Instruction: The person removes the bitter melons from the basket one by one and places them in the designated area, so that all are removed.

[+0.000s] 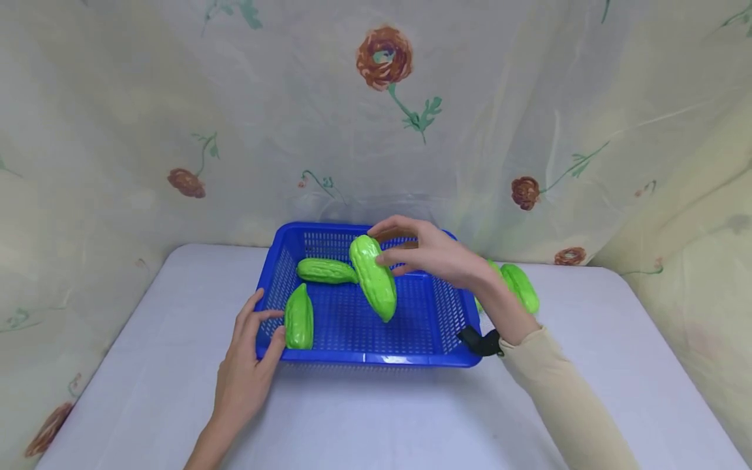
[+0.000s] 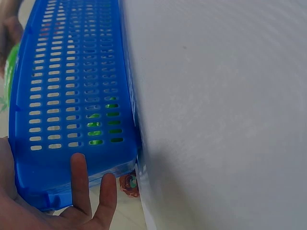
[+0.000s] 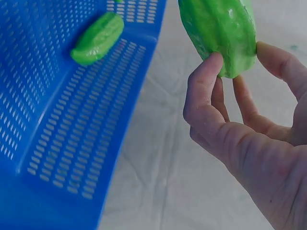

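My right hand (image 1: 435, 254) pinches a glossy light-green bitter melon (image 1: 375, 281) near its upper end, thumb on one side and fingers on the other. The melon hangs tilted over the blue plastic basket (image 1: 423, 360), its pointed tip downward. In the right wrist view the fingertips press the end of this melon. My left hand (image 1: 243, 365) holds the basket's near left corner, with fingers against the perforated wall in the left wrist view. Inside the basket, one bitter melon (image 1: 326, 271) lies crosswise near the back and another bitter melon (image 1: 299, 320) lies along the left side.
Right of the basket, more bitter melons (image 1: 519, 287) lie on the white-covered table (image 1: 587, 352), partly hidden by my right forearm. A black strap (image 1: 482, 341) hangs at the right wrist. Floral cloth (image 1: 264, 124) rises behind the table.
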The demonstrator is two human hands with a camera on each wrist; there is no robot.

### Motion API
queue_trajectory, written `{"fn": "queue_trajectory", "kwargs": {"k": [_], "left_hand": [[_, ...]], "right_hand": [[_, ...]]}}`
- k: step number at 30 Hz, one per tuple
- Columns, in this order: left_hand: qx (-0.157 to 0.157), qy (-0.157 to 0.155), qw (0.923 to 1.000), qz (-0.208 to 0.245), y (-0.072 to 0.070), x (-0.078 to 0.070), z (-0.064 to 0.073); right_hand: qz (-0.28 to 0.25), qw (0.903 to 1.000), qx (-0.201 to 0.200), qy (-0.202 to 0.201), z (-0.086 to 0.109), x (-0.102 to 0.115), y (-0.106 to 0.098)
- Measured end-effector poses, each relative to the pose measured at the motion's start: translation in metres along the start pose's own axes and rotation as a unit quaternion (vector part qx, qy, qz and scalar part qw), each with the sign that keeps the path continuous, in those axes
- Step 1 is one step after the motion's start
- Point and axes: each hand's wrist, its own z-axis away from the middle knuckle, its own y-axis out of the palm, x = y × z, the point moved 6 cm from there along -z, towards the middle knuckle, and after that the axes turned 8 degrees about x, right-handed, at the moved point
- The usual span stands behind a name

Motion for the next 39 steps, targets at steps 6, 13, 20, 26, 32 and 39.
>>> {"fn": "queue_trajectory", "kwargs": {"k": [6, 13, 20, 26, 32, 39], "left_hand": [[0.004, -0.006, 1.0000, 0.002, 0.002, 0.000, 0.000], [0.005, -0.001, 1.0000, 0.001, 0.001, 0.000, 0.000], [0.003, 0.001, 1.0000, 0.001, 0.000, 0.001, 0.000], [-0.002, 0.003, 1.0000, -0.001, 0.000, 0.001, 0.001], [-0.001, 0.003, 1.0000, -0.005, 0.001, -0.001, 0.002], [-0.005, 0.010, 0.9999, -0.007, 0.002, -0.002, 0.000]], "right_hand": [[-0.013, 0.9995, -0.030, 0.007, 0.021, -0.010, -0.023], [-0.037, 0.9968, -0.069, 0.012, 0.045, -0.030, -0.044], [-0.057, 0.9928, -0.105, 0.014, 0.071, -0.046, -0.063], [-0.078, 0.9903, -0.113, 0.017, 0.085, -0.062, -0.079], [-0.096, 0.9878, -0.118, 0.031, 0.096, -0.082, -0.095], [-0.104, 0.9830, -0.140, 0.058, 0.113, -0.106, -0.117]]}}
